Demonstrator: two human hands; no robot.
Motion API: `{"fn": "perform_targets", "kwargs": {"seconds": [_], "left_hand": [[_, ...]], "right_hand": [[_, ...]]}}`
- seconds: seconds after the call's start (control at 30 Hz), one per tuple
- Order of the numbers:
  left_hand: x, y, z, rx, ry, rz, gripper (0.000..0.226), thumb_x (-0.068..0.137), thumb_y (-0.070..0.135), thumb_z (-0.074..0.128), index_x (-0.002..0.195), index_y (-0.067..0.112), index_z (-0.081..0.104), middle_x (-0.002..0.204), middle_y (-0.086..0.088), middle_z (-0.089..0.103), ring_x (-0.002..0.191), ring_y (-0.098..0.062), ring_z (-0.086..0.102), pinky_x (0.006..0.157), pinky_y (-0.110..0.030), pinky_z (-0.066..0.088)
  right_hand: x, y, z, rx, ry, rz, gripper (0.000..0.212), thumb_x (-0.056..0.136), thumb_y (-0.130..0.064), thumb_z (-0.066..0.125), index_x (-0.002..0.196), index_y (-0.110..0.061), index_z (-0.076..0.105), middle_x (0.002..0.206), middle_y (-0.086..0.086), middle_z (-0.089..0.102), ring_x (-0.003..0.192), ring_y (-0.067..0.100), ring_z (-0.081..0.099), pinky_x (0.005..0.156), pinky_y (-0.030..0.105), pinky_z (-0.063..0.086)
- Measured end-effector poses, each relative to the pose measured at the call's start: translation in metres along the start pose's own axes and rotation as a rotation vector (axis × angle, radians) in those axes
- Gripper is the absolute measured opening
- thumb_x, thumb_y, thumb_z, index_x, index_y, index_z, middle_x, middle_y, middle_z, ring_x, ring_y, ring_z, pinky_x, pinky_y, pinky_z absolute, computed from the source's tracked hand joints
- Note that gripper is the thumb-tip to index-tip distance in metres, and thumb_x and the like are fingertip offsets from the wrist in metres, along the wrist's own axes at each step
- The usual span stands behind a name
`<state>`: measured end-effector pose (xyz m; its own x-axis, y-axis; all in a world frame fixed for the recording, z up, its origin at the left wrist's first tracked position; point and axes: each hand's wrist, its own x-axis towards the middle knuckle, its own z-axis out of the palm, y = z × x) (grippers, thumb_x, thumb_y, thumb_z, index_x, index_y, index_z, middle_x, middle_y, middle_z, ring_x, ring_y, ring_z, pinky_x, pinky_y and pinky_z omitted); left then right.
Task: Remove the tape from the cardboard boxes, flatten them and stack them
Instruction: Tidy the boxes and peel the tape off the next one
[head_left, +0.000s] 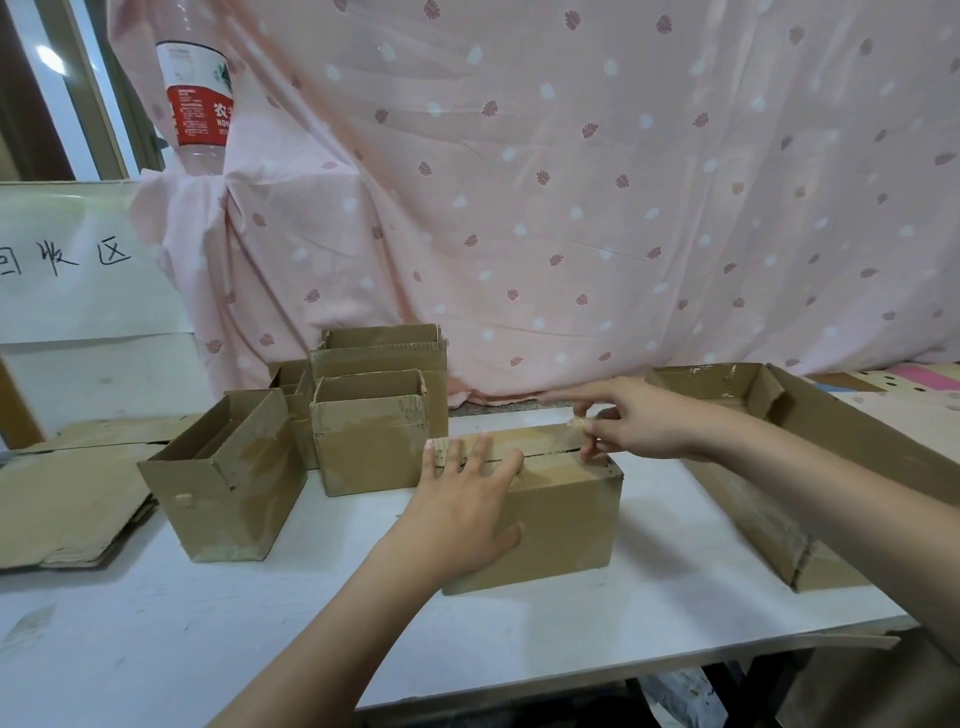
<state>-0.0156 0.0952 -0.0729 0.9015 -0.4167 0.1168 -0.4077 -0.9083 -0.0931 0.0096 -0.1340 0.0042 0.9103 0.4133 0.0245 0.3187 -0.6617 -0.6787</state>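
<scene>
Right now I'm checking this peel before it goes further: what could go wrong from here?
1. The tape pinched by the right hand looks thin and may tear, leaving strips along the seam.
2. The left hand only presses flat on the closed box, so a hard pull could slide it.

- white flat-topped table (156, 613), a bit scuffed, carries pretty much everything
- closed brown cardboard box (561, 525) sits front and centre on it
- open-topped brown cardboard box (228, 499) to its left, tilted a little
- cluster of taped open brown cardboard boxes (371, 447) just behind, touching each other
- flattened brown cardboard sheets (67, 504) stacked at the left edge
- long shallow brown cardboard tray-like box (779, 467) on the right side
</scene>
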Motion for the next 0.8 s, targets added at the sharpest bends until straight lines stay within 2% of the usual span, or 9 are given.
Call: {"fn": "perform_targets", "kwargs": {"seconds": [0.1,0.2,0.27,0.3,0.37,0.43,0.53,0.67,0.8], "left_hand": [[0.001,-0.001,-0.001,-0.013,-0.011,-0.015,0.057,0.093,0.055,0.048,0.135,0.029,0.019,0.164,-0.014,0.005,0.149,-0.043,0.007,0.118,-0.062,0.003],[0.004,0.007,-0.007,0.001,-0.033,-0.064,0.063,0.092,0.058,0.049,0.138,0.028,0.018,0.160,-0.018,0.013,0.147,-0.046,0.013,0.117,-0.064,0.005],[0.008,0.016,-0.012,0.018,-0.036,-0.101,0.072,0.092,0.063,0.046,0.144,0.026,0.014,0.157,-0.023,0.019,0.144,-0.048,0.017,0.116,-0.066,0.006],[0.010,0.020,-0.013,0.022,-0.037,-0.120,0.077,0.091,0.066,0.044,0.148,0.025,0.011,0.155,-0.024,0.020,0.144,-0.049,0.018,0.115,-0.066,0.007],[0.013,0.022,-0.012,0.034,-0.049,-0.152,0.090,0.090,0.071,0.040,0.155,0.027,-0.003,0.158,-0.024,0.015,0.145,-0.049,0.014,0.115,-0.068,0.005],[0.014,0.021,-0.009,0.048,-0.081,-0.156,0.094,0.090,0.074,0.038,0.156,0.031,-0.014,0.162,-0.023,0.004,0.147,-0.049,0.006,0.115,-0.068,0.000],[0.012,0.019,-0.006,0.024,-0.109,-0.154,0.090,0.090,0.076,0.035,0.156,0.034,-0.008,0.164,-0.021,-0.005,0.149,-0.048,-0.002,0.116,-0.066,-0.005],[0.010,0.010,-0.006,0.004,-0.109,-0.151,0.077,0.094,0.073,0.022,0.157,0.036,-0.002,0.165,-0.018,-0.006,0.151,-0.040,-0.005,0.117,-0.063,-0.006],[0.011,0.008,-0.008,-0.015,-0.081,-0.160,0.062,0.101,0.059,0.012,0.157,0.033,0.007,0.164,-0.020,0.001,0.151,-0.040,0.002,0.118,-0.061,-0.003]], "right_hand": [[0.000,-0.003,0.001,-0.037,0.019,0.046,0.038,0.101,-0.007,0.045,0.103,-0.029,0.077,0.116,-0.002,0.060,0.090,0.011,0.074,0.095,0.040,0.056],[-0.006,-0.011,-0.001,0.040,-0.050,0.058,0.015,0.101,-0.020,0.058,0.109,-0.022,0.071,0.102,-0.001,0.076,0.093,0.009,0.074,0.088,0.026,0.054],[-0.007,-0.011,-0.001,0.087,-0.052,0.071,0.013,0.098,-0.020,0.064,0.110,-0.017,0.068,0.089,0.004,0.079,0.089,0.015,0.076,0.078,0.020,0.052],[-0.006,-0.010,-0.001,0.112,-0.029,0.061,0.014,0.096,-0.017,0.067,0.109,-0.013,0.068,0.086,0.009,0.078,0.085,0.020,0.077,0.076,0.023,0.056],[-0.004,-0.004,-0.001,0.094,0.031,0.029,0.014,0.088,-0.015,0.076,0.102,-0.013,0.071,0.082,0.014,0.076,0.071,0.027,0.076,0.081,0.039,0.060],[-0.002,0.001,-0.002,0.012,0.102,0.011,0.017,0.077,-0.021,0.086,0.088,-0.021,0.072,0.076,0.008,0.072,0.055,0.022,0.069,0.072,0.042,0.055],[-0.002,0.005,-0.008,-0.026,0.225,-0.001,0.028,0.068,-0.027,0.092,0.074,-0.020,0.065,0.065,-0.003,0.057,0.048,0.018,0.051,0.055,0.032,0.042],[-0.003,0.015,-0.020,0.094,0.253,-0.049,0.039,0.074,-0.017,0.088,0.078,-0.018,0.049,0.068,0.003,0.049,0.058,0.023,0.041,0.055,0.041,0.038],[-0.002,0.025,-0.024,0.102,0.228,-0.043,0.010,0.081,-0.024,0.083,0.081,-0.020,0.074,0.079,0.012,0.055,0.058,0.032,0.049,0.059,0.044,0.044]]}}
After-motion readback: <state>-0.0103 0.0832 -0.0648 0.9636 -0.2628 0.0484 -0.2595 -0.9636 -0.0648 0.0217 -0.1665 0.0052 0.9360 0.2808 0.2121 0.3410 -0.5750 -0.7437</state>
